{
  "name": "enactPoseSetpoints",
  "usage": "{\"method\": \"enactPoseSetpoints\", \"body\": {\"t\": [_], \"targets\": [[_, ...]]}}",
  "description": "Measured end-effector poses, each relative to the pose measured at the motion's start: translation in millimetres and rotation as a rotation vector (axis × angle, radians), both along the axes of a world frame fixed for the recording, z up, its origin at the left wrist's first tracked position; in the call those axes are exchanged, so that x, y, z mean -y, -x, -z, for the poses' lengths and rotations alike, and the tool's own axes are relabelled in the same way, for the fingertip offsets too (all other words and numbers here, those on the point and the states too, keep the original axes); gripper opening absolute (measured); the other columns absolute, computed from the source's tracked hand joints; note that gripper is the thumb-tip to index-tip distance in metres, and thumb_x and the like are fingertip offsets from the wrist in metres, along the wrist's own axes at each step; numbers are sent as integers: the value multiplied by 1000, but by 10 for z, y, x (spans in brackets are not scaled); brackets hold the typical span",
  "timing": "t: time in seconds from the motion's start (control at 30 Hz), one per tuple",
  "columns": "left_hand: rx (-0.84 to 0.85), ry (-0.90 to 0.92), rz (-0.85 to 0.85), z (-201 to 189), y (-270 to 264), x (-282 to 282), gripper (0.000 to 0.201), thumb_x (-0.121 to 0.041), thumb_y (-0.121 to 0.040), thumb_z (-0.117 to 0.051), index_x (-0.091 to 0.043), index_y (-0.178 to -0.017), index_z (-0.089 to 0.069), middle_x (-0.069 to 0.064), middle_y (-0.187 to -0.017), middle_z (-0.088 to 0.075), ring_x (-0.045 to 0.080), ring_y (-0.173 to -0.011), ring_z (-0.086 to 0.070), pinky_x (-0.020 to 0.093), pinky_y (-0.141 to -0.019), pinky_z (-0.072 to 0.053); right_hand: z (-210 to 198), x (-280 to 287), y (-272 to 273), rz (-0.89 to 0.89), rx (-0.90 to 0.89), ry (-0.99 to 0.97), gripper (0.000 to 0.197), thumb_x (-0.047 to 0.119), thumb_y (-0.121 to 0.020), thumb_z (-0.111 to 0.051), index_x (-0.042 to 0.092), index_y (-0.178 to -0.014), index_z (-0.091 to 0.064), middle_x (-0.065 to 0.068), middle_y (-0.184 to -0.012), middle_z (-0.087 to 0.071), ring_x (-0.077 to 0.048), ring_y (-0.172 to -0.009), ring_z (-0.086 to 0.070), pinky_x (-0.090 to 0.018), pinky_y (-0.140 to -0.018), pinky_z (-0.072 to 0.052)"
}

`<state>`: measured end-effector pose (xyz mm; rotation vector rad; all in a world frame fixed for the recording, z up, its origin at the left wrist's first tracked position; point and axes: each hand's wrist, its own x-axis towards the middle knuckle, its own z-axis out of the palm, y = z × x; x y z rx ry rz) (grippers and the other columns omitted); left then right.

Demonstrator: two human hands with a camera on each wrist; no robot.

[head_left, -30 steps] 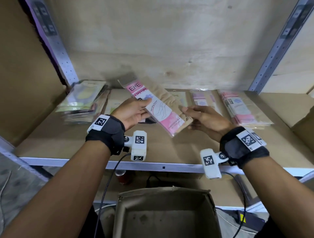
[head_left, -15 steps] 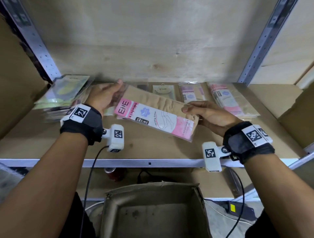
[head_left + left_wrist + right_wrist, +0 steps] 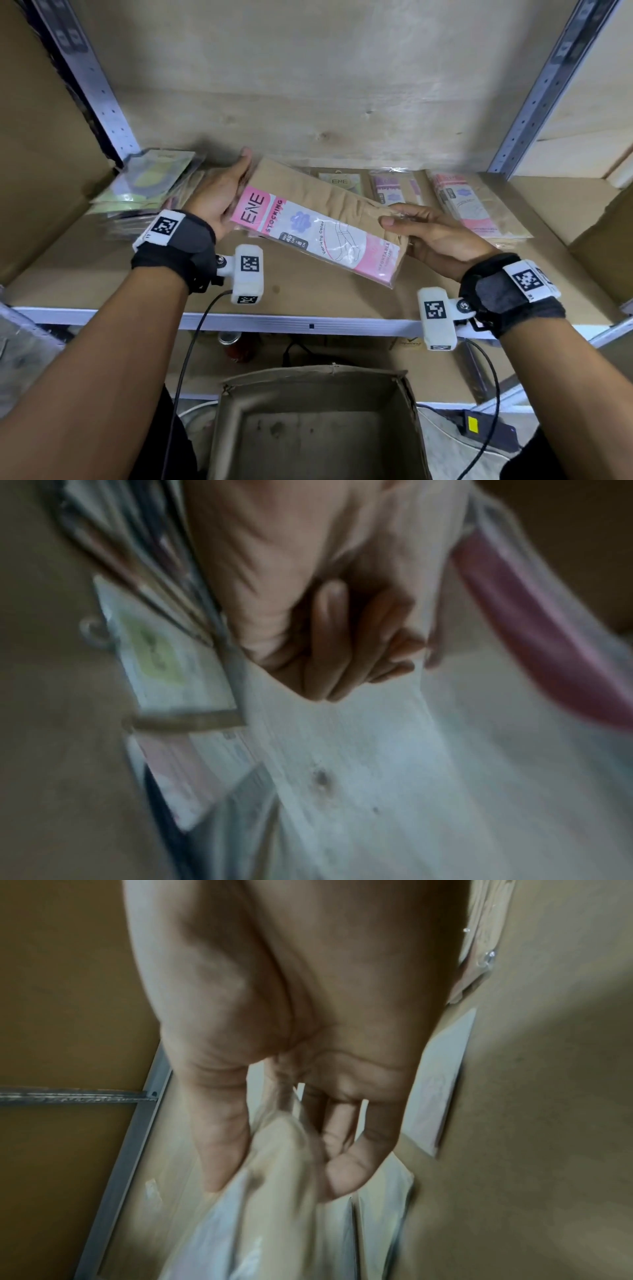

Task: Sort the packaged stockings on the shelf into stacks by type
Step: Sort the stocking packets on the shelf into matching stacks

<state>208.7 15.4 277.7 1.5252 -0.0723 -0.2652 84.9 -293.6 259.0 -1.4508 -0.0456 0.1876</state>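
Above the shelf (image 3: 102, 270) mid-front, a pink stocking pack (image 3: 318, 236) is held endwise between left hand (image 3: 219, 198) and right hand (image 3: 435, 236), fingers curled on it; stacks (image 3: 476, 205) are formed along the back edge, sorting judged partly done.

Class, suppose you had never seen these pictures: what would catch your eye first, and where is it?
First, the pink ENE stocking pack, held tilted above the middle of the shelf, with the left hand at its labelled end and the right hand at the other. Next, the pink stack lying at the shelf's right and the green stack at its left.
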Motion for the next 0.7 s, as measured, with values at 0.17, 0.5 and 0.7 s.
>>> {"method": "enactPoseSetpoints", "body": {"t": [0.17, 0.5, 0.7], "targets": [[209, -416, -148, 48, -26, -28, 68, -72, -91, -42, -8, -88, -65, 15, -84, -75, 29, -75, -73, 42, -77, -56, 29, 30, -7, 74, -28, -21, 43, 17, -76, -75, 5, -117, -68, -14, -113, -69, -23, -101, -64, -31, -88, -50], [110, -73, -54, -2, 102, -80, 58, -65, -95, -45, -22, -57, -41, -2, -42, -38, 13, -30, -36, 29, -45, -18, 67, -19, -43, 32, -13, -43, 25, 18, -78, -75, 16, -103, -75, -6, -104, -75, -16, -93, -70, -26, -82, -55], [-28, 201, 88, -70, 179, -54, 47, -60, -96, -47, -23, -69, -59, 2, -54, -39, 14, -44, -34, 26, -47, -26, 129, -69, -58, -1, -1, -56, 24, 19, -80, -73, 15, -104, -76, -7, -104, -75, -18, -95, -70, -28, -87, -55]]}}
